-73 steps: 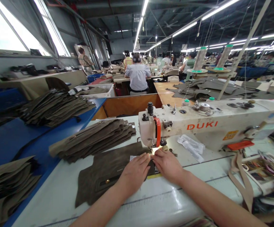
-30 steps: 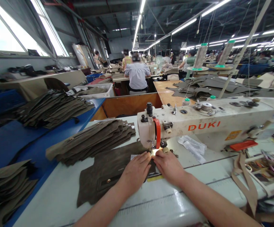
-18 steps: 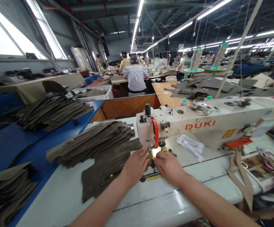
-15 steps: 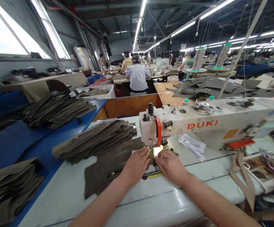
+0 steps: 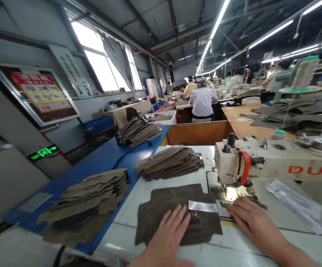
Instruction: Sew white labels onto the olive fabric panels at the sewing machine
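"How do the hands stand?"

"From my end, the left hand [image 5: 170,230] lies flat, fingers slightly spread, on a dark olive-brown fabric panel [image 5: 147,215]. The right hand [image 5: 257,218] has its fingers bent down by the lit needle area of a white metal sewing machine [image 5: 272,159]; I can't tell whether it pinches anything."

"And the panel?"

"Flat on the pale green tabletop [image 5: 123,224], just left of the machine. A shiny white strip [image 5: 202,206] lies across it, near a small gold-coloured metal ring [image 5: 194,214]."

"How would it handle?"

"Light, I'd guess: soft with some body, hardly fragile, not very slippery. I'd steady it under a spread palm or pinch a bare edge, avoiding the strip, which might slide."

"Beyond it?"

"A layered stack of brown fabric pieces [image 5: 169,163], near its far edge."
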Demonstrator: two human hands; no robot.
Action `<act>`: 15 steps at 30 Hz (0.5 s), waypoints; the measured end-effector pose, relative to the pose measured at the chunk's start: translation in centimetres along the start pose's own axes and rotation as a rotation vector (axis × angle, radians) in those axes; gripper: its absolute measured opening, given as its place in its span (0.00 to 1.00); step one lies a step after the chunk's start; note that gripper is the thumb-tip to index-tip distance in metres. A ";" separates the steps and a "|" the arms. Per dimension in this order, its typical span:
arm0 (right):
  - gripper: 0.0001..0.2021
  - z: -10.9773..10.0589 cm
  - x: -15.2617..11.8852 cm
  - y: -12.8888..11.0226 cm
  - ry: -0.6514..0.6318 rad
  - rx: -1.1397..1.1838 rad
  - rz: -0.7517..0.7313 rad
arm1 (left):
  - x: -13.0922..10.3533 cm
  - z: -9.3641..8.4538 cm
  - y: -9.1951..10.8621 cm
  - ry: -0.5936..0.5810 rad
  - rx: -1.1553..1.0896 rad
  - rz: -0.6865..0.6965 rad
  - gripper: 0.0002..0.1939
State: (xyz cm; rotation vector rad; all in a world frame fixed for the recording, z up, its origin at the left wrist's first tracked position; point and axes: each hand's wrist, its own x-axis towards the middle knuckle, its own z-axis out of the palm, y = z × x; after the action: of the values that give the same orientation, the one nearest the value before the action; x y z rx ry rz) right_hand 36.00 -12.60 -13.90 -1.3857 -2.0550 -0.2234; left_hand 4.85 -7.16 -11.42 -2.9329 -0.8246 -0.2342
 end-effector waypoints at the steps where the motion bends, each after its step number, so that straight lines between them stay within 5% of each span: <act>1: 0.11 0.1 -0.1 0.1 0.011 -0.005 -0.021 | -1.3 0.5 -0.3 -0.062 0.033 0.050 0.41; 4: 0.10 0.3 -0.1 0.5 0.050 -0.029 -0.096 | -4.1 1.2 -1.0 -0.086 0.068 0.124 0.28; 7: 0.09 0.3 0.0 0.8 0.082 -0.051 -0.160 | -4.4 -0.7 -2.4 0.035 -0.113 0.045 0.21; 12: 0.07 0.3 0.4 0.9 0.078 -0.056 -0.199 | 0.0 -9.9 -8.9 0.563 -0.192 -0.615 0.18; 15: 0.08 0.3 0.6 0.6 0.045 -0.062 -0.164 | 4.4 -15.2 -13.2 0.906 -0.062 -0.774 0.17</act>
State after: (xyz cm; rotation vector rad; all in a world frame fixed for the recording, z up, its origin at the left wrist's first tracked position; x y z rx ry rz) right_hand 36.30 -11.74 -13.90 -1.2374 -2.1418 -0.3875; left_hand -0.20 4.45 4.83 -1.9677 -1.6371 -1.4708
